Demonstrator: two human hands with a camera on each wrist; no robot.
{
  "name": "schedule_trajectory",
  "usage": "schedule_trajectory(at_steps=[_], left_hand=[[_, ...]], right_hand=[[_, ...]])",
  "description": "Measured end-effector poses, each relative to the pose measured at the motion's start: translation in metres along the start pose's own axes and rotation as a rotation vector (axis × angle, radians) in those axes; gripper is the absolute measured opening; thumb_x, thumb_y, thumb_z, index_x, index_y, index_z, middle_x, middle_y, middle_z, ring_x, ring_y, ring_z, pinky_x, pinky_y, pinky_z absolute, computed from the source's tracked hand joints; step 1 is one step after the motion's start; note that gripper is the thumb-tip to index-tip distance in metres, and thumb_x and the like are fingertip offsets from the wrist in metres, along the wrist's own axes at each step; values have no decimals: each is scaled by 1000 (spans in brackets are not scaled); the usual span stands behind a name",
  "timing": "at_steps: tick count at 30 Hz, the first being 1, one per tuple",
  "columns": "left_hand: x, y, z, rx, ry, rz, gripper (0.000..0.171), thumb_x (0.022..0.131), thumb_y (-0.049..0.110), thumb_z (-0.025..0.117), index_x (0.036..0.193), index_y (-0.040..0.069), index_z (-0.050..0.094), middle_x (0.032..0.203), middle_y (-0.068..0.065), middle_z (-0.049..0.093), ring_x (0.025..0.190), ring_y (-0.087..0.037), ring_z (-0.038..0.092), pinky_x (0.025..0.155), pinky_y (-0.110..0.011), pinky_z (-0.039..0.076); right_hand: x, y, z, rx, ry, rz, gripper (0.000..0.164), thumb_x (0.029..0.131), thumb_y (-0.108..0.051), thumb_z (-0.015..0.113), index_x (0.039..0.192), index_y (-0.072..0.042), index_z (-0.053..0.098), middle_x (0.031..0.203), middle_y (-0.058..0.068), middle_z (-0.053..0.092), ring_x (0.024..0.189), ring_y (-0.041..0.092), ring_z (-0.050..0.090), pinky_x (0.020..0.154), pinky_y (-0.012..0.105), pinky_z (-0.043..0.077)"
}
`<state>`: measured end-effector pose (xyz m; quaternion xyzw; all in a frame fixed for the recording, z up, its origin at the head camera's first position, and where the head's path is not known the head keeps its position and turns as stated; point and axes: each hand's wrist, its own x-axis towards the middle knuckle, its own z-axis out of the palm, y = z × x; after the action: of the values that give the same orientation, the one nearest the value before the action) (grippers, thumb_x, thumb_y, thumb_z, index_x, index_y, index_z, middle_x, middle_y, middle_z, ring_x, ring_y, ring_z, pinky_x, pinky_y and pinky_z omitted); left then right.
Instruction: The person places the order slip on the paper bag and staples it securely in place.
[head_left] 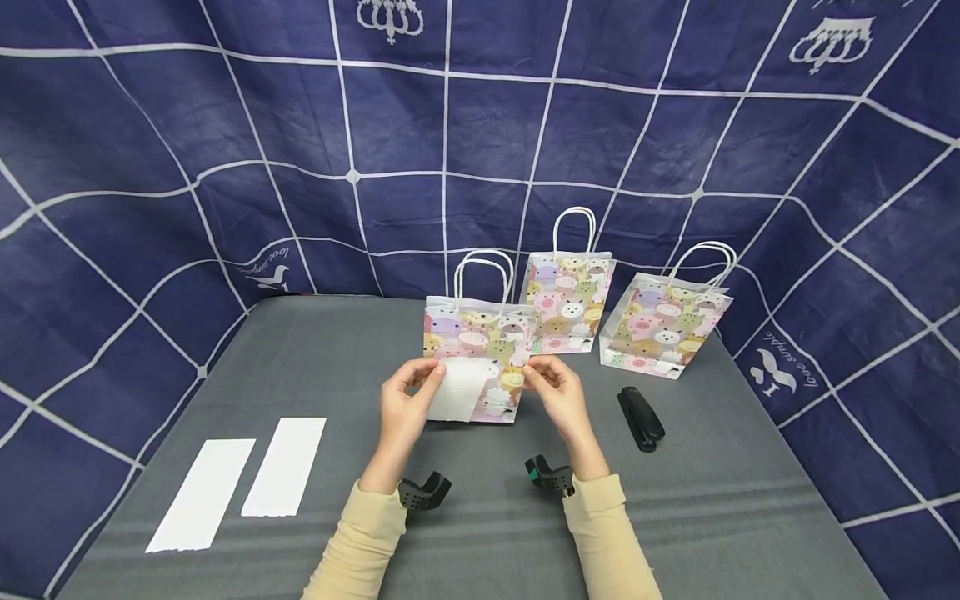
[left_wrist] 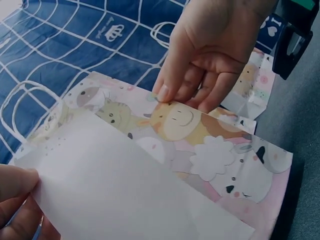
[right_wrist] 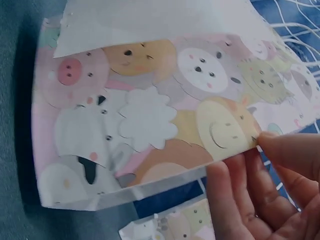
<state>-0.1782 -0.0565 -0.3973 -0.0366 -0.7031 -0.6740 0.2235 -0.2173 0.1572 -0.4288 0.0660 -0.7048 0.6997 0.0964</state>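
My left hand (head_left: 403,404) pinches the edge of a white strip of paper (head_left: 459,390) between thumb and fingers. This strip lies slantwise against the front of a paper gift bag (head_left: 476,327) printed with cartoon animals. On the bag's opposite side, my right hand (head_left: 558,398) pinches its edge, thumb on the printed face and fingers behind. The bag stands upright with its white handles (head_left: 486,255) raised. In the left wrist view, the paper (left_wrist: 115,175) overlaps much of the animal print; the bag's left edge is hidden there.
Two more animal-print bags (head_left: 566,300) (head_left: 667,325) stand behind and to the right. A black stapler (head_left: 641,418) lies right of my right hand. Two white paper strips (head_left: 202,493) (head_left: 285,467) lie at left on the grey table (head_left: 480,533). A blue checked cloth (head_left: 405,117) hangs behind.
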Motion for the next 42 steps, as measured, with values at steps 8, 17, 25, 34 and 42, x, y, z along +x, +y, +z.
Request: schedule_trajectory(at_steps=[8,17,25,34,42], left_hand=[[0,-2,0,36,68,83,11,83,-1,69,90,-8,68,82,-23,64,78,-13,54,73,-24,33],[-1,-2,1,18,72,93,11,81,-2,70,90,-9,68,96,-24,58,89,-21,49,76,-38,32],[-2,-3,1,-1,73,90,12,83,-2,68,91,-11,67,116,-31,49,109,-37,43,82,-37,30],[0,-7,-1,-36,66,62,13,83,-3,68,92,-12,66,135,-25,44,128,-39,37,102,-52,27],[3,-13,2,-71,12,25,15,83,-2,68,93,-14,66,144,-22,35,135,-36,28,108,-54,17]], right_hand=[[5,13,-9,-50,-100,65,16,89,3,59,102,13,57,90,19,60,77,15,61,78,44,52],[-3,-11,-6,-107,-176,64,14,91,6,56,100,16,55,91,25,58,83,29,63,76,37,53],[-5,-16,-9,-153,-204,52,16,90,5,57,103,14,55,95,28,59,91,45,59,73,23,50],[-5,-22,-5,-194,-149,31,50,85,1,66,128,10,41,128,27,46,117,41,47,91,42,45],[-2,-3,9,-263,-97,-107,82,82,-6,72,145,3,21,149,24,23,135,39,25,105,53,25]])
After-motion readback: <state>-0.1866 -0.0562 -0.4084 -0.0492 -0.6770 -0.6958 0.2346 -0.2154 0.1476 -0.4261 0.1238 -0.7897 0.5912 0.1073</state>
